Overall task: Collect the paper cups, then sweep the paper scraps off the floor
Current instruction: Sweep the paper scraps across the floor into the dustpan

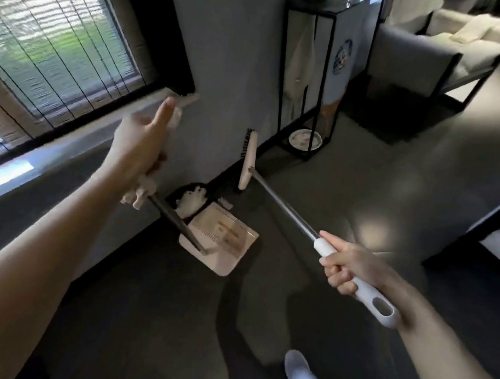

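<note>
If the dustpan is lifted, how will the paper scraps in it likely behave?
The paper scraps look crumpled and thin, so probably light and apt to blow or slide out. They lie loose in the dustpan, so tilting likely spills them.

Arms outstretched, left hand (141, 149) grips the dustpan handle (173, 221), right hand (348, 269) grips the broom handle (284, 208)
</note>
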Motion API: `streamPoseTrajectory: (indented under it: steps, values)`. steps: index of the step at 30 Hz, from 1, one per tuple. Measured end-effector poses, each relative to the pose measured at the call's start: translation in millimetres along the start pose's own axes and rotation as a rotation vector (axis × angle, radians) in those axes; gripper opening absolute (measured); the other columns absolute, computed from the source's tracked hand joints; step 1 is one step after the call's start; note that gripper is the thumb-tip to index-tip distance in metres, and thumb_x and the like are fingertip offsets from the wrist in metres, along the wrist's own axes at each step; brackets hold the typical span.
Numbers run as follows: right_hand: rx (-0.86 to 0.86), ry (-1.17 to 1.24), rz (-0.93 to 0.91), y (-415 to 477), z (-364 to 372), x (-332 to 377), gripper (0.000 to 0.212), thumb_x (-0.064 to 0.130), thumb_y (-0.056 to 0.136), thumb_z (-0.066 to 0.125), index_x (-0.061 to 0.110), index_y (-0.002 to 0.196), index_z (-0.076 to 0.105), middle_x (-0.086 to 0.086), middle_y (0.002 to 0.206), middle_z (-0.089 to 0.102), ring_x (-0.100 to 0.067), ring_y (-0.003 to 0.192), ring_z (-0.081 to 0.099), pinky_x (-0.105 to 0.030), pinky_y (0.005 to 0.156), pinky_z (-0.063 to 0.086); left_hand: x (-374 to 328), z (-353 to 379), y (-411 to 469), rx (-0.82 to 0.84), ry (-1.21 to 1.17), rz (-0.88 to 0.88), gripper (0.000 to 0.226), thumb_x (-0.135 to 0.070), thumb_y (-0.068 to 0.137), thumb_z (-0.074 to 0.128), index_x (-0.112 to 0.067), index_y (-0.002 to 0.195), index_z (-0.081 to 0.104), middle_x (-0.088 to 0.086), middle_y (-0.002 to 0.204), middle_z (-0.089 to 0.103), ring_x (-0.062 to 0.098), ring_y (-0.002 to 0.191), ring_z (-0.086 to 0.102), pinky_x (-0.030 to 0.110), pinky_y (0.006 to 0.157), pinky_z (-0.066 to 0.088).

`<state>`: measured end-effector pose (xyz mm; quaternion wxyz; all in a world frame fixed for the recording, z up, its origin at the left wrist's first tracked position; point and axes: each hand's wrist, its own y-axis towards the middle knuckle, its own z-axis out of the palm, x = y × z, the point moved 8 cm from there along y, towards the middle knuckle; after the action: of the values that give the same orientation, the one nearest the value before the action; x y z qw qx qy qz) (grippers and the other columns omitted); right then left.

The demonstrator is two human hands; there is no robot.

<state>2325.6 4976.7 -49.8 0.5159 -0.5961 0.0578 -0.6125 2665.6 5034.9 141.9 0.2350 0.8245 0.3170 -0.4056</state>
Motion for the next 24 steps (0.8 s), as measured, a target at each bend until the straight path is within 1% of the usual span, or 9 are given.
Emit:
streamPoseTrajectory:
  steps: [2, 4, 6, 8, 11, 14, 19, 22, 24]
  values:
    - [-0.048, 0.051, -0.019, -15, -2, -19, 0.071, -0.008, 0.094, 0.041, 0.033, 0.148, 0.024, -0.003, 0.054, 0.037, -0.004, 0.032, 0.033, -0.013, 0.027, 0.027, 22, 35, -15, 0.138, -0.109, -0.005, 0.038, -0.055, 0.092, 0.054, -0.032, 0.121, 0.06, -0.004, 0.095, 0.066, 0.0, 0.056, 0.061, 0.014, 0.045, 0.043]
    - [-0.11, 0.068, -0.036, -33, -7, -41, 0.072, -0.008, 0.093, 0.042, 0.034, 0.149, 0.024, -0.002, 0.053, 0.036, -0.004, 0.032, 0.033, -0.013, 0.027, 0.027, 36, 79, -40, 0.301, -0.11, 0.008, 0.062, -0.033, 0.089, 0.065, -0.041, 0.144, 0.037, -0.008, 0.125, 0.052, 0.009, 0.081, 0.062, 0.017, 0.06, 0.048]
    - [-0.168, 0.083, -0.047, -56, -16, -65, 0.073, -0.008, 0.093, 0.043, 0.033, 0.149, 0.023, -0.001, 0.053, 0.038, -0.005, 0.033, 0.034, -0.014, 0.028, 0.028, 44, 128, -76, 0.46, -0.068, 0.024, 0.079, -0.013, 0.087, 0.066, -0.049, 0.146, 0.027, -0.007, 0.131, 0.046, 0.011, 0.066, 0.06, 0.021, 0.052, 0.049]
    - [-0.229, 0.119, -0.057, -81, -32, -91, 0.072, -0.007, 0.093, 0.045, 0.032, 0.15, 0.023, 0.0, 0.051, 0.04, -0.005, 0.034, 0.034, -0.016, 0.029, 0.029, 42, 177, -120, 0.619, -0.021, 0.076, 0.079, -0.007, 0.09, 0.061, -0.053, 0.144, 0.026, -0.009, 0.131, 0.047, 0.007, 0.052, 0.056, 0.021, 0.047, 0.046]
    - [-0.324, 0.195, -0.061, -124, -61, -128, 0.072, -0.006, 0.092, 0.047, 0.03, 0.15, 0.024, 0.002, 0.049, 0.041, -0.004, 0.036, 0.035, -0.017, 0.03, 0.03, 24, 241, -189, 0.833, 0.002, 0.152, 0.071, -0.011, 0.095, 0.055, -0.054, 0.144, 0.026, -0.008, 0.12, 0.055, 0.0, 0.051, 0.058, 0.016, 0.048, 0.047]
    - [-0.44, 0.286, -0.061, -173, -93, -168, 0.072, -0.007, 0.092, 0.046, 0.028, 0.151, 0.023, 0.003, 0.047, 0.04, -0.005, 0.038, 0.033, -0.017, 0.031, 0.028, -6, 293, -255, 1.005, 0.005, 0.209, 0.069, -0.013, 0.096, 0.053, -0.053, 0.145, 0.026, -0.003, 0.109, 0.06, -0.002, 0.049, 0.056, 0.016, 0.048, 0.048]
    - [-0.605, 0.48, -0.037, -264, -158, -251, 0.072, -0.007, 0.093, 0.045, 0.028, 0.151, 0.023, -0.001, 0.052, 0.036, -0.004, 0.036, 0.034, -0.016, 0.031, 0.027, -62, 369, -371, 1.22, 0.003, 0.348, 0.068, -0.01, 0.095, 0.052, -0.052, 0.144, 0.03, -0.006, 0.092, 0.059, 0.007, 0.052, 0.056, 0.016, 0.046, 0.045]
    - [-0.697, 0.592, -0.043, -325, -206, -305, 0.07, -0.007, 0.093, 0.045, 0.028, 0.15, 0.024, 0.0, 0.05, 0.039, -0.004, 0.035, 0.034, -0.015, 0.031, 0.028, -100, 417, -452, 1.295, 0.008, 0.435, 0.063, -0.011, 0.096, 0.051, -0.049, 0.143, 0.034, -0.014, 0.085, 0.057, -0.004, 0.052, 0.057, 0.012, 0.046, 0.043]
    - [-0.763, 0.653, -0.05, -369, -242, -342, 0.069, -0.006, 0.093, 0.045, 0.029, 0.15, 0.025, 0.001, 0.047, 0.04, -0.004, 0.036, 0.034, -0.015, 0.031, 0.028, -127, 451, -511, 1.341, 0.024, 0.486, 0.06, -0.015, 0.097, 0.05, -0.049, 0.144, 0.033, -0.013, 0.084, 0.058, 0.0, 0.047, 0.055, 0.015, 0.045, 0.044]
